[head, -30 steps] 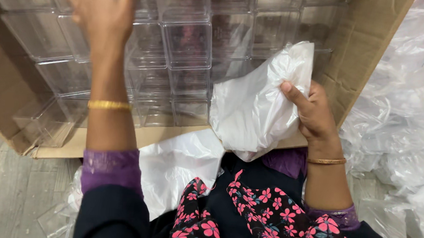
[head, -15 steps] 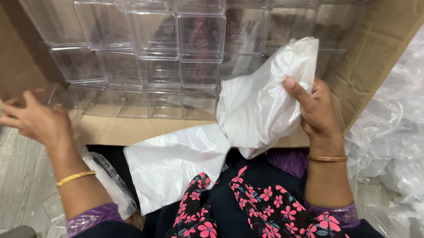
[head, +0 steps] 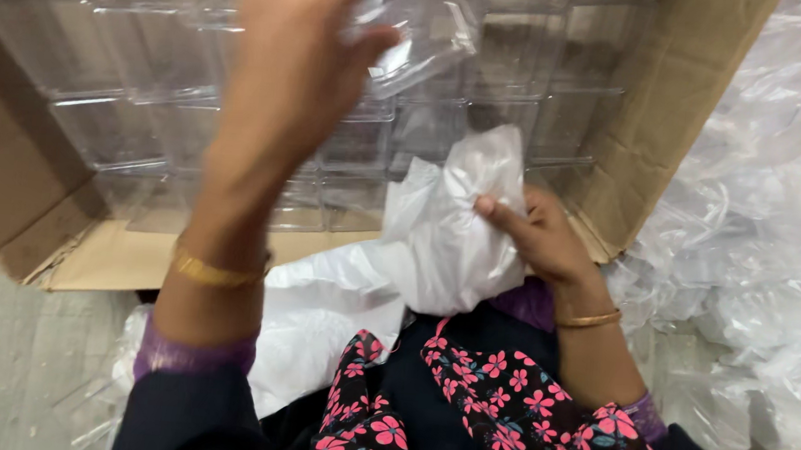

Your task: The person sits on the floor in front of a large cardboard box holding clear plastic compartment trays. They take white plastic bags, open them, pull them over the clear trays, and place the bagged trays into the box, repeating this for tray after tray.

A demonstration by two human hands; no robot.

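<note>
From the earlier frame my left hand (head: pixel 289 76) has swung up off the carton's left flap and now sits high over the stacked boxes, fingers spread, their tips against a clear plastic box (head: pixel 423 43) tilted at the top of the stack; whether it is truly gripped I cannot tell; my right hand (head: pixel 536 234) has kept its place, fingers pinched shut on the white plastic bag (head: pixel 447 233) at the cardboard carton (head: pixel 681 113) mouth, above my lap. The box looks glassy, thin-walled and see-through; I judge it light, rigid, slippery and crackable, best taken by its edges; the bag is limp and crumpled.
</note>
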